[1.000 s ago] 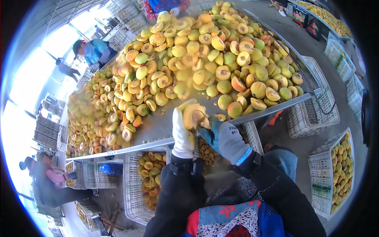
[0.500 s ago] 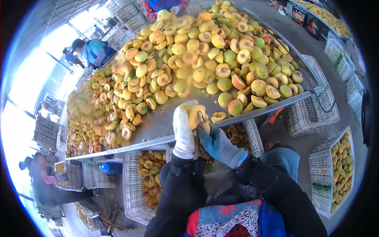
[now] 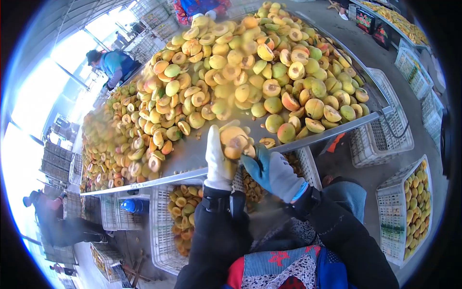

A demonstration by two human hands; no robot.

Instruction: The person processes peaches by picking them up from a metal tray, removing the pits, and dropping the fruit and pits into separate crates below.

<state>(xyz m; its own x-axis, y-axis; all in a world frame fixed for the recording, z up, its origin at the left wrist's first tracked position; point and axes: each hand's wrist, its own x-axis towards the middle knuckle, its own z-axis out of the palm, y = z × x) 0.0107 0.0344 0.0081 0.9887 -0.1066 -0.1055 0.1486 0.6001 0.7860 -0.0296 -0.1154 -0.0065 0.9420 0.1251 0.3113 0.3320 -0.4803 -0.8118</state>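
You're mid-pitting, by the look of it: your left hand (image 3: pixel 219 161), in a white glove, is wrapped around a halved peach (image 3: pixel 234 138) w/ the cut face turned up toward you, held just above the near edge of the metal table (image 3: pixel 192 153). Your right hand (image 3: pixel 274 172), blue/grey glove, is closed and pressed in against the fruit's lower side; can't tell whether it pinches a tool or the stone, fingertips are hidden behind the fruit. The big heap of peach halves (image 3: pixel 250 72) sits further up the table, apart from your hands. Below the table edge there's a white crate (image 3: pixel 166 241) partly filled w/ halves, and right under your hands a crate of pits (image 3: pixel 252 185). Next move, I'd judge, calls for a firm scoop or twist w/ the right while the left keeps the half steady, cut face up, so the stone comes free over the crate under your hands & not onto the floor. Watch the fingers if a blade's in there.
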